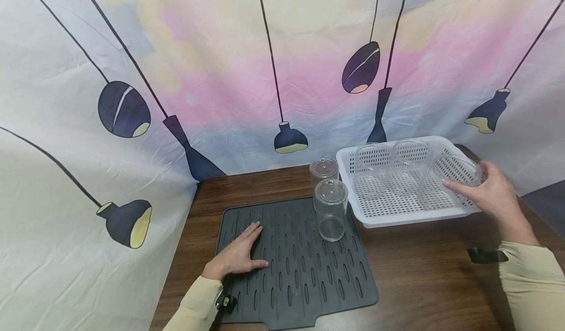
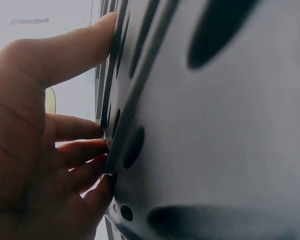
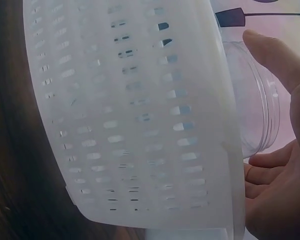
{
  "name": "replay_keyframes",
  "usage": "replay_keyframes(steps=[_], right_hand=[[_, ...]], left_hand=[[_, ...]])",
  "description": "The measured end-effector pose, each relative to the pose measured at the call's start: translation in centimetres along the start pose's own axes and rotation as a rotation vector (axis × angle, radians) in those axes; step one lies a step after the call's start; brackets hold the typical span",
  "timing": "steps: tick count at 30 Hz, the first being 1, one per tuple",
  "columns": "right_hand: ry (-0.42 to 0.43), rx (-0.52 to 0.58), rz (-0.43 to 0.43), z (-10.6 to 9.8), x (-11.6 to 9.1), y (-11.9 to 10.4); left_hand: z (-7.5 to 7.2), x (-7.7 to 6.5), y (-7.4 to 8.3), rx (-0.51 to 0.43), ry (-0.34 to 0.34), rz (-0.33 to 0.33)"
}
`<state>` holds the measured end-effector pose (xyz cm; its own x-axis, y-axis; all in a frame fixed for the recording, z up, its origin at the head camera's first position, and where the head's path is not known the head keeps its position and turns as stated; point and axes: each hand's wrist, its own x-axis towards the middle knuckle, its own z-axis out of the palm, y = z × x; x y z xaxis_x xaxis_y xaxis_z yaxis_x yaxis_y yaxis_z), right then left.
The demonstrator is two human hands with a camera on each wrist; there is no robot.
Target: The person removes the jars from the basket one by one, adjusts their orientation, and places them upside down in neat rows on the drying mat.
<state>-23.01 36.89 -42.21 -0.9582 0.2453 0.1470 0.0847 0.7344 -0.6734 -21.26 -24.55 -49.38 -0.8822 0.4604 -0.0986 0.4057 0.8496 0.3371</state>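
Observation:
My right hand (image 1: pixel 492 189) is at the rightmost clear jar (image 1: pixel 450 181), which stands mouth up in a white perforated basket (image 1: pixel 401 218). Thumb and fingers span the jar's rim from either side; in the right wrist view the rim (image 3: pixel 270 110) rises above the basket wall (image 3: pixel 115 115). Two more clear jars, one at the left (image 1: pixel 372 171) and one in the middle (image 1: pixel 408 166), share the basket. My left hand (image 1: pixel 238 252) rests with fingers spread on a dark grey drying mat (image 1: pixel 300 287). At the mat's back right corner, two clear jars (image 1: pixel 331 211) stand upside down, one behind the other.
The brown wooden table (image 1: pixel 419 272) carries the mat and the basket, side by side. Behind it hangs a cloth backdrop (image 1: pixel 220 76) printed with dark lamps, which also runs along the left side.

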Motion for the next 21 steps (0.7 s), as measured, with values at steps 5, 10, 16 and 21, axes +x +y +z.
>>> replay_keyframes(steps=[5, 10, 16, 21], right_hand=[[-0.024, -0.001, 0.003, -0.07, -0.05, 0.23], [-0.033, -0.020, 0.022, -0.08, -0.09, 0.29], [-0.064, -0.056, 0.030, -0.40, -0.23, 0.41], [-0.081, -0.090, 0.027, -0.52, -0.10, 0.42]], left_hand=[[-0.02, 0.02, 0.02, 0.004, 0.003, 0.003], [0.04, -0.01, 0.01, 0.006, 0.001, -0.001], [0.03, -0.06, 0.06, -0.003, -0.002, 0.003], [0.02, -0.10, 0.09, -0.006, 0.003, 0.002]])
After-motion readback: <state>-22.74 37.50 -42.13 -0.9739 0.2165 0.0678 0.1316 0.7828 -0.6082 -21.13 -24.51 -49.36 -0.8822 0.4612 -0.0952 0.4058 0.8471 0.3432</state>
